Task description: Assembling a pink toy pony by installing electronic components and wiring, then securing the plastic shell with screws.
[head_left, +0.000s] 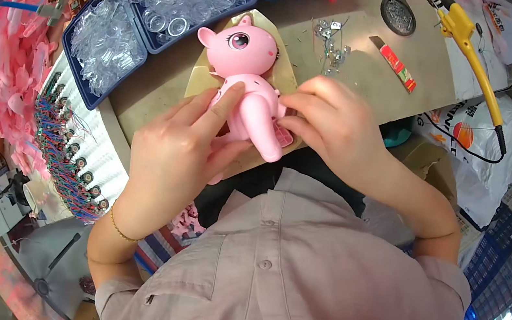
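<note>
A pink toy pony (256, 109) with a big round head and a painted eye lies on its side on a tan pad (197, 76) at the table's near edge. My left hand (174, 139) grips its body from the left, fingers over its back and thumb beneath. At the toy's right side, the thumb and fingertips of my right hand (340, 121) are pinched together against its rear edge. Whatever lies between those fingertips is too small and covered to name. Below them, a pink gridded patch (284, 136) shows beside the toy's leg.
Blue bins (147, 40) of clear plastic parts stand at the back left. A red utility knife (396, 67), small metal bits (331, 43) and a yellow-handled soldering iron (474, 50) lie to the right. Wired components (67, 153) and pink parts (4, 69) fill the left.
</note>
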Tool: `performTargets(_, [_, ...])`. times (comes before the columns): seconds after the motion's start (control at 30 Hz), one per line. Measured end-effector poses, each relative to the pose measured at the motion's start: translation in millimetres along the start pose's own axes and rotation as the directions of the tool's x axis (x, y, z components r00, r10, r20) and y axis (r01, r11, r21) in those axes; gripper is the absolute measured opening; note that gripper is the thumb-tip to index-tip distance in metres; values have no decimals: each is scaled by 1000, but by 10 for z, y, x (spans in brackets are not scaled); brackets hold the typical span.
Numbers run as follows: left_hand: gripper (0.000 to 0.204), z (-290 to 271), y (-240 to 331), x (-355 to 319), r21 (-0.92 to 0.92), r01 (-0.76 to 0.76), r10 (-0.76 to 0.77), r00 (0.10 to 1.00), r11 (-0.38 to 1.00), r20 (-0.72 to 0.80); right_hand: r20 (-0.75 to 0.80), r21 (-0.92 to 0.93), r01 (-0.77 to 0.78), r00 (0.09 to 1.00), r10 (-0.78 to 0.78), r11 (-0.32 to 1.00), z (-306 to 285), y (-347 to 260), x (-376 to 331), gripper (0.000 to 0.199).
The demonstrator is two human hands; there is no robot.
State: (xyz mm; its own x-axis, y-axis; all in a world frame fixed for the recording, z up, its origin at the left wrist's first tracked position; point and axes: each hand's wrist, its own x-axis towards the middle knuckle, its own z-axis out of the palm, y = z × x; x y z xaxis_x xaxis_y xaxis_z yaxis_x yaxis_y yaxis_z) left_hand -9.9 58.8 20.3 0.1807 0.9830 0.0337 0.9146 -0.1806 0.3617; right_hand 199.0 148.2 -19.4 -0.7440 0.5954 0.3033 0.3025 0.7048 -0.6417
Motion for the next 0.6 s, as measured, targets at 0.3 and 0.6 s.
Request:
performTargets(0.3, [67, -57, 26, 28, -165, 179, -158, 978, 970, 134, 703, 685, -721, 615, 357, -104, 160, -447, -118, 25])
performTargets(0.6, [67, -9, 47, 1, 54, 45, -49, 996, 998, 75, 720, 627, -779, 570, 396, -19, 83, -370, -152, 24])
